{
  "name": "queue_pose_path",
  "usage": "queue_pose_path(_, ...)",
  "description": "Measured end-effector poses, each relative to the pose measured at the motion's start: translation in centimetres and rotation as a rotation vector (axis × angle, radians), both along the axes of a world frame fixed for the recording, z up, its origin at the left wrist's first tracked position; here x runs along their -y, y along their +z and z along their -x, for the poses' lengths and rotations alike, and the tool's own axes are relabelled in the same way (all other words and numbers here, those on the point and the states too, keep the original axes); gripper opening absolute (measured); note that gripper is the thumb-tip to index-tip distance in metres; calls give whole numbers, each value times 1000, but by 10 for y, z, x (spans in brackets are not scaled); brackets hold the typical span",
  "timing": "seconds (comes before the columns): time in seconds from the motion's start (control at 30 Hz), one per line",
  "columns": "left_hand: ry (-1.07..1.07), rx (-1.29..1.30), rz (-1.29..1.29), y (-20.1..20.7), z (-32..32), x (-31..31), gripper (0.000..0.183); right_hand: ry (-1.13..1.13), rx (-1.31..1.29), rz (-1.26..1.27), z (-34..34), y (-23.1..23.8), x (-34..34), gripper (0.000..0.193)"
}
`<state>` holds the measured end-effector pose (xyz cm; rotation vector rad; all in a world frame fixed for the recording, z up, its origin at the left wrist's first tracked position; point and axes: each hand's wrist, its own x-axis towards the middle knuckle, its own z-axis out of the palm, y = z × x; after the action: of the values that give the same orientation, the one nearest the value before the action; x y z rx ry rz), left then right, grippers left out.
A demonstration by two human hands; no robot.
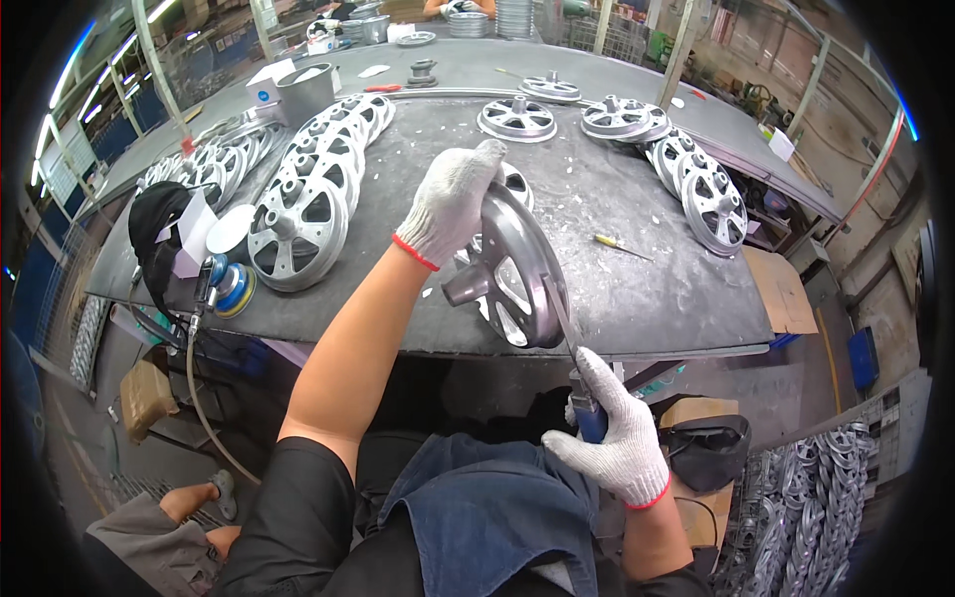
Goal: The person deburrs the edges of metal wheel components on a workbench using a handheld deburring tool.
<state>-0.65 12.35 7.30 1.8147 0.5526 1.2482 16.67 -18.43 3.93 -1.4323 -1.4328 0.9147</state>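
Above the near edge of the table, a grey metal spoked wheel (517, 229) is held up on edge, its hub jutting to the left. My left hand (460, 194), in a white knit glove with a red cuff, is closed on the upper rim. Lower right, my gloved right hand (619, 428) grips a blue-handled tool (590, 418) with a long narrow metal blade. That blade lies along the right side of the wheel's rim, and it appears to touch it. The tool's exact kind is unclear; my fingers partly cover its handle.
Similar wheels (298, 224) lean in an overlapping row on the left; more wheels (714, 204) line the right. A blue disc sander (234, 287) with a hose sits near the left edge. A yellow-handled screwdriver (609, 241) lies right. Behind stand a grey bucket (306, 95) and another person (460, 8).
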Motion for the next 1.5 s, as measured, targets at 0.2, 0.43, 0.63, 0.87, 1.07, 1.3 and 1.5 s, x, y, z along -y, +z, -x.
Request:
queue_pose_path(0.2,62,-188,-464,5,-11,17,35,-88,280,-121,4,8,-5,68)
queue_pose_path(0.43,171,-295,-1040,0,-26,19,13,-127,384,-109,1,29,-11,66)
queue_pose_path(0.63,165,-391,-969,4,-31,17,18,-59,322,-53,-3,47,-8,67)
queue_pose_path(0.87,168,-428,-969,9,-41,27,18,-75,302,-18,-6,50,-7,69)
queue_pose_path(1.07,175,-446,-929,8,-45,21,16,-88,315,-39,-8,41,-7,71)
queue_pose_path(1.3,181,-531,-925,12,-46,21,17,-80,309,-44,-11,40,-7,70)
queue_pose_path(1.5,131,-448,-1027,6,-48,22,23,-84,291,21,-9,49,-8,70)
